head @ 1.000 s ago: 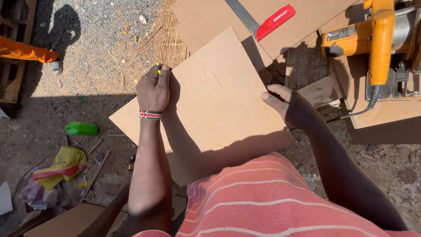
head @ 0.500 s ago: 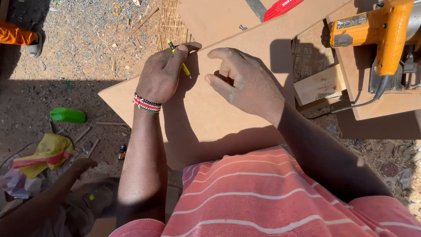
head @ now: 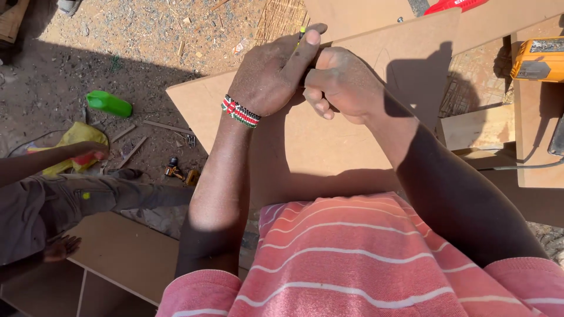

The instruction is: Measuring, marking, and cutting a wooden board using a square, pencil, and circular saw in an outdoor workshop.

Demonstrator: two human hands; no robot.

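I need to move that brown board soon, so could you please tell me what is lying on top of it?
Both hands rest on the brown board, the left hand and right hand pressed together around a yellow-green pencil. Whatever lies beneath the hands is covered.

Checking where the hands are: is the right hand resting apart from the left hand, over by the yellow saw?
No, the right hand is pressed against the left hand over the brown board, well away from the yellow saw.
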